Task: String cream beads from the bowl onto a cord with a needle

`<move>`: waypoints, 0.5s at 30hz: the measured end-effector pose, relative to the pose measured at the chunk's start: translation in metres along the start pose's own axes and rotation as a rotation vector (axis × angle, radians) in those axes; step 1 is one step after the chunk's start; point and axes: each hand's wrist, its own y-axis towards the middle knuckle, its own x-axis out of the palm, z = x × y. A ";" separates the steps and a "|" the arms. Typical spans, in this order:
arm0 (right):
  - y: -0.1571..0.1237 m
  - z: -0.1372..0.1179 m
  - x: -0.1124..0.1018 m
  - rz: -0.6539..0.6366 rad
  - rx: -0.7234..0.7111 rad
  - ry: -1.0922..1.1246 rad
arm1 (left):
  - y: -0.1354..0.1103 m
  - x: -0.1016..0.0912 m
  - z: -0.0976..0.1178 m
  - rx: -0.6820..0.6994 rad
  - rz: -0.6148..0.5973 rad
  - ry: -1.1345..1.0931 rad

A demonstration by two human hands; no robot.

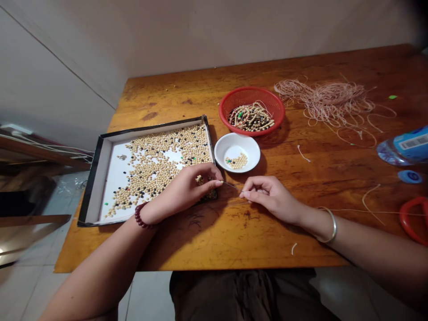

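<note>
Between my two hands runs a short, thin string (230, 185), light in colour. My left hand (197, 183) is closed in a pinch on one end of it, thumb against forefinger, over the right edge of the tray. Whether a bead sits in that pinch is too small to tell. My right hand (264, 196) pinches the other end, just above the wooden table (247, 240). Just beyond the hands stands a white bowl (219, 154) with a small heap of beige beads (239, 161). A shallow black-edged tray (113, 174) under my left hand holds many loose beige, black and green beads.
Behind the bowl is a red basket (230, 100) of strung beads (254, 117). A tangle of pinkish string (334, 100) lies at the back right. A bottle (408, 146), a blue cap (409, 176) and a red handle (409, 218) are at the right, with string scraps around.
</note>
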 end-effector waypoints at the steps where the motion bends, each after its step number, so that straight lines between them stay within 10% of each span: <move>1: 0.000 0.000 0.000 0.000 -0.002 -0.002 | 0.000 0.000 0.000 -0.001 -0.003 0.001; 15: 0.000 0.000 0.000 -0.004 0.004 -0.024 | -0.002 0.001 -0.002 0.042 0.010 0.017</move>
